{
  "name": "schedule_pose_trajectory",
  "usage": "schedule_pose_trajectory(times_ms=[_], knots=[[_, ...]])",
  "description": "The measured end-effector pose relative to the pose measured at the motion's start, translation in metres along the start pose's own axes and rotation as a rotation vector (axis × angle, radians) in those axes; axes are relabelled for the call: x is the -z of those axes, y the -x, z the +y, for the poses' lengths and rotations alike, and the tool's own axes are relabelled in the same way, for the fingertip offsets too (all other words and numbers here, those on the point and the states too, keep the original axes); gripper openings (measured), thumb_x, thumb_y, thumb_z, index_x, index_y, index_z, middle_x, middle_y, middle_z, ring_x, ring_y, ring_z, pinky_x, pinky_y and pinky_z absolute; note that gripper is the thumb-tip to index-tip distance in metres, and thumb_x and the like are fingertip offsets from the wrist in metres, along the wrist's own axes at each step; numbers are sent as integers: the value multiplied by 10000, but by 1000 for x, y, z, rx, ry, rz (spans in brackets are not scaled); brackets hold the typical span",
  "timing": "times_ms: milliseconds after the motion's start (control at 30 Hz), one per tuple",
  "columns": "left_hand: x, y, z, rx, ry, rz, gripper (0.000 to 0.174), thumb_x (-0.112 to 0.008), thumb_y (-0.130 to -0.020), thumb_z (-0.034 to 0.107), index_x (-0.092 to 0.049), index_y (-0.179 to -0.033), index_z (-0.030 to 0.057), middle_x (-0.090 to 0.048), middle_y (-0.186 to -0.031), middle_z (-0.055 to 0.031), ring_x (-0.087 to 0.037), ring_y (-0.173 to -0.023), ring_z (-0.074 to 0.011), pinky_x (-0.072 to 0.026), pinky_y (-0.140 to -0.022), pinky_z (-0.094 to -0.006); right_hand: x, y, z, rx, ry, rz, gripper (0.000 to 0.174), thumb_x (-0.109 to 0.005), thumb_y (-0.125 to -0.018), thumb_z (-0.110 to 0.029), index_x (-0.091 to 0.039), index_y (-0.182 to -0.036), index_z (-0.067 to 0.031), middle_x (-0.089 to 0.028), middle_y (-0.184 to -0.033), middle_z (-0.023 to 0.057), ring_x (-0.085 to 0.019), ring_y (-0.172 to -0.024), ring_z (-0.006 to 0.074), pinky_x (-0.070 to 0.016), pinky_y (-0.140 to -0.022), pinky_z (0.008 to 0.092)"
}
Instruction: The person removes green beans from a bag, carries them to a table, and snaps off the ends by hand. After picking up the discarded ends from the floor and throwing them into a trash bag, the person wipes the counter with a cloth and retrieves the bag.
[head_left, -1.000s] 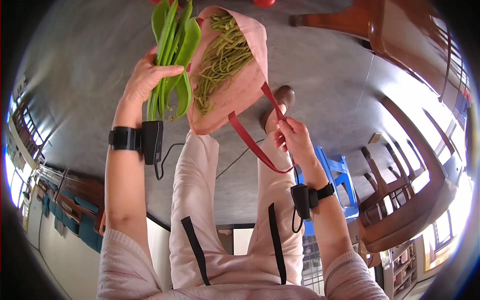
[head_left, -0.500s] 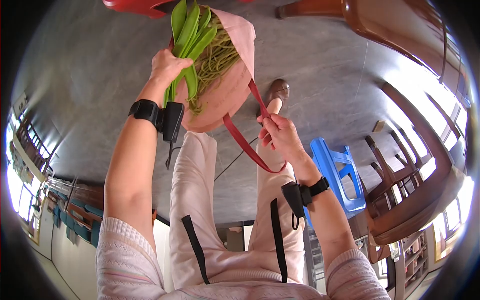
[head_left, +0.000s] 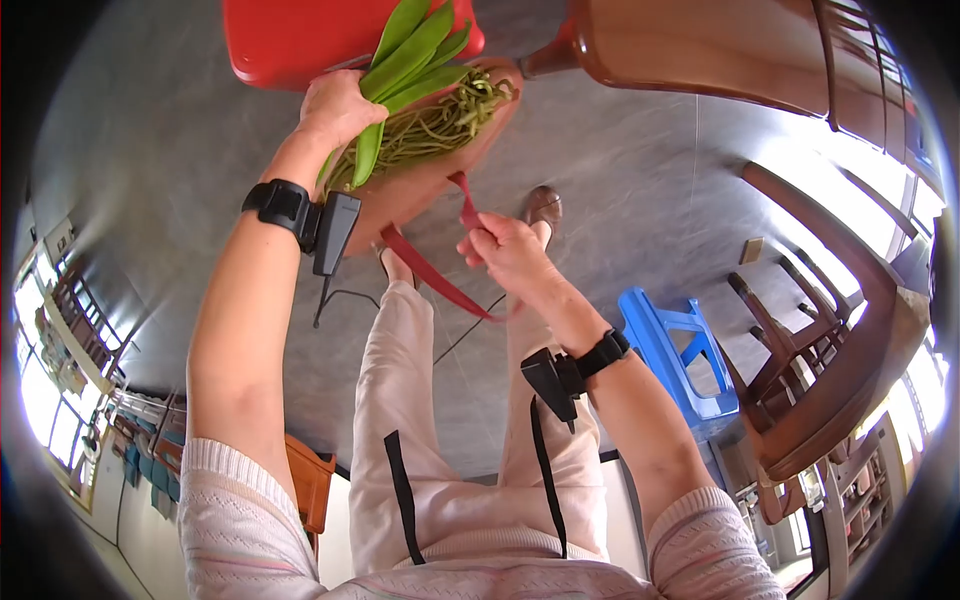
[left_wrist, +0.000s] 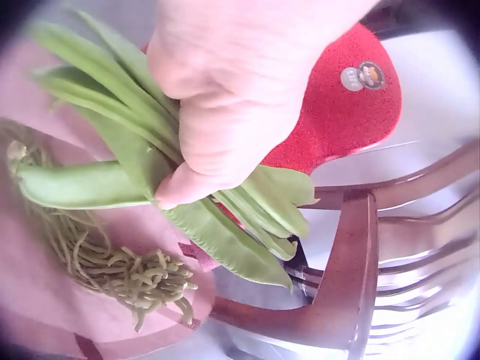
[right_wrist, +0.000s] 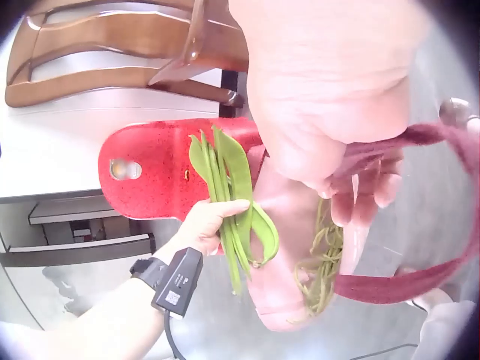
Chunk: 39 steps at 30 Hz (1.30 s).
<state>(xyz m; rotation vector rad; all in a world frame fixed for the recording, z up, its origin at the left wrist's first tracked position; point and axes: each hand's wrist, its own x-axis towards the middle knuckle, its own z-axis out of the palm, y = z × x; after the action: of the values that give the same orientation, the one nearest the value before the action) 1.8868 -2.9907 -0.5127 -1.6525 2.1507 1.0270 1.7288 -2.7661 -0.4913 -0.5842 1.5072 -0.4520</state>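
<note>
My left hand (head_left: 338, 108) grips a bunch of large flat green bean pods (head_left: 412, 52), its thumb across them in the left wrist view. The bunch overlaps the mouth of a pink cloth bag (head_left: 385, 210). Inside the bag lies a tangle of thin green string beans (head_left: 425, 132), also plain in the right wrist view. With curled fingers my right hand (head_left: 512, 255) holds the bag's dark red strap (head_left: 437, 278), which hangs in a loop below it. The bag tilts with its opening facing up toward me. Its far side is partly hidden behind the pods.
A red plastic seat (head_left: 285, 45) stands just beyond the bag. To its right is a brown wooden chair (head_left: 690, 55). A blue plastic stool (head_left: 680, 360) stands by my right forearm, with more brown chairs (head_left: 830, 370) farther right. Grey floor (head_left: 620, 200) lies beneath.
The bag and both hands have shifted, the right hand moving left in view. The pods now lean over the bag's mouth, and the red seat has come farther into view.
</note>
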Motion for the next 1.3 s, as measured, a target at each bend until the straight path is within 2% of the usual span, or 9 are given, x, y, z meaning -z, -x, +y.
schedule_pose_trajectory(times_ms=[33,100,167,200,267,400,533,700,1300], knots=[[7,4,7,-19,-5,16,400,-684,-589,238,-642,-929,33,-640,-849,-178,-611,-855,-295,-468,-788,-365,0,0,0,233,197,43,211,-499,-857,-175,-572,-980,-20,-624,-759,114,-619,-700,238,-477,-604,323],[25,19,19,-47,-19,42,397,-683,-595,235,-642,-933,31,-642,-847,-176,-615,-853,-286,-468,-790,-359,3,13,-6,309,300,106,219,-523,-839,-167,-574,-1005,-33,-628,-794,122,-612,-769,263,-479,-673,331],[39,39,28,-59,280,-217,466,-691,-594,149,-600,-1031,16,-642,-920,-114,-600,-874,-205,-439,-826,-315,13,25,-17,382,403,173,238,-546,-820,-158,-576,-1029,-47,-631,-830,130,-605,-837,288,-480,-742,340],[43,55,40,-185,426,-208,544,-704,-606,105,-543,-1119,25,-607,-983,-59,-555,-919,-161,-416,-856,-290,23,34,-25,350,310,162,262,-555,-822,-163,-566,-1054,-41,-634,-825,119,-614,-812,258,-486,-728,312],[43,85,57,-71,841,-412,594,-712,-617,91,-494,-1167,36,-578,-1035,-52,-543,-947,-171,-407,-871,-295,39,53,-39,322,215,161,286,-563,-824,-168,-557,-1078,-36,-636,-820,107,-622,-787,228,-492,-714,283],[33,141,102,22,1164,-544,384,-683,-662,58,-582,-1025,-12,-612,-956,-65,-574,-855,-151,-448,-791,-278,69,102,-71,138,-213,-58,344,-568,-844,-195,-507,-1123,-3,-616,-783,64,-608,-686,139,-479,-600,233],[21,180,149,84,1291,-622,365,-685,-674,59,-575,-1017,-1,-607,-934,-56,-578,-810,-150,-460,-755,-282,84,155,-85,149,-271,-162,272,-545,-861,-180,-500,-1048,11,-594,-747,53,-591,-633,121,-463,-532,242],[35,206,199,41,1465,-669,303,-622,-713,4,-545,-1006,18,-594,-856,-72,-610,-710,-223,-533,-630,-348,101,226,-91,140,-474,1,178,-479,-883,-137,-492,-966,19,-566,-713,44,-565,-594,116,-453,-534,248],[20,388,292,-67,988,-1398,292,-585,-761,21,-540,-1050,26,-597,-924,-74,-599,-809,-187,-503,-733,-312,-62,520,15,143,-1016,563,224,-480,-908,-172,-510,-1057,-7,-543,-686,8,-515,-565,67,-436,-510,209]])
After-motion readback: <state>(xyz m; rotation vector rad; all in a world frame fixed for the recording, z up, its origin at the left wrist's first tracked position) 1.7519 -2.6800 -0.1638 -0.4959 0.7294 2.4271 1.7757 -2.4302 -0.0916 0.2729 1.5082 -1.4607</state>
